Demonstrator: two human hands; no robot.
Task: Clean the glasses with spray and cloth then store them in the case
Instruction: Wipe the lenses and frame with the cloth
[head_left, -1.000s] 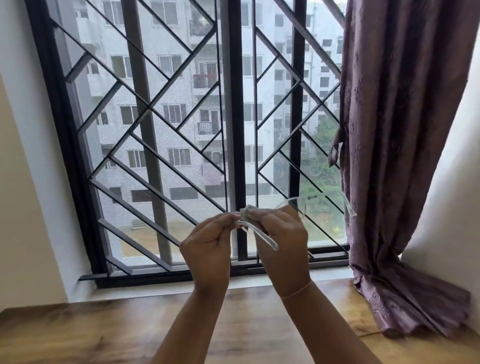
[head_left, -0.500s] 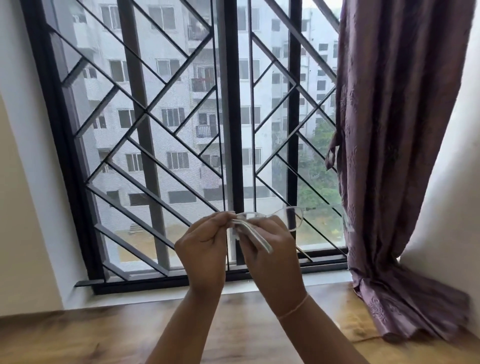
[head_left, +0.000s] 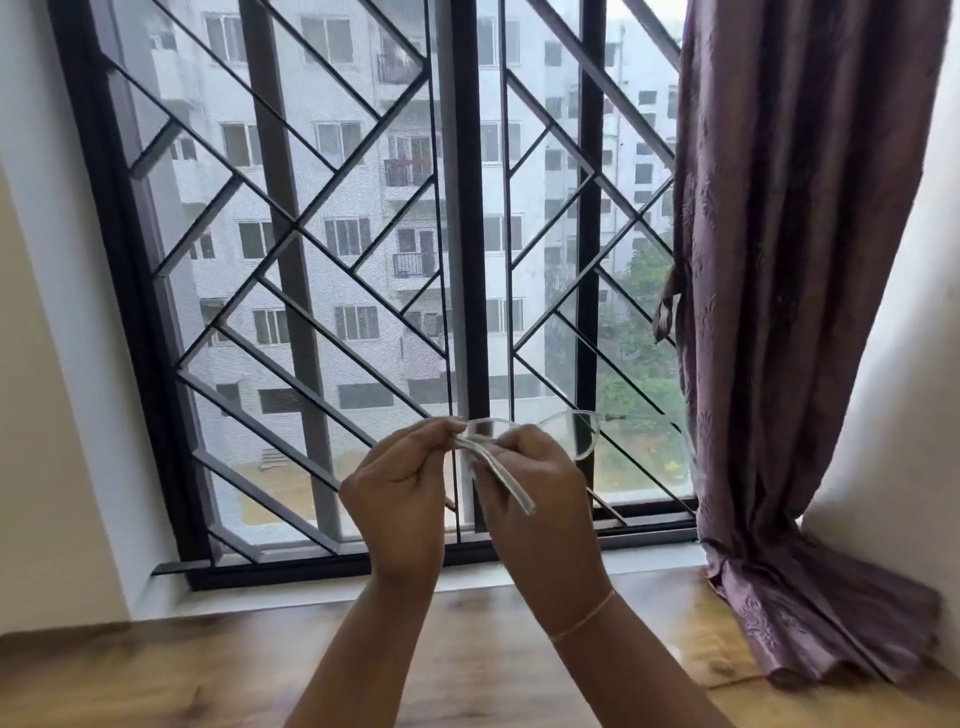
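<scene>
Above wooden ledge (head_left: 156, 670) near window (head_left: 467, 208): left hand (head_left: 400, 499), right hand (head_left: 540, 514), each grip on glasses (head_left: 576, 436).

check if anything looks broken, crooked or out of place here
Nothing looks damaged. The glasses look whole, held between the left hand and right hand, one temple pointing back toward the camera. The only untidy thing is the curtain, whose hem lies bunched on the wooden ledge at the right.

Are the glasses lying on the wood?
No, the left hand and right hand hold the glasses up in front of the window.
</scene>
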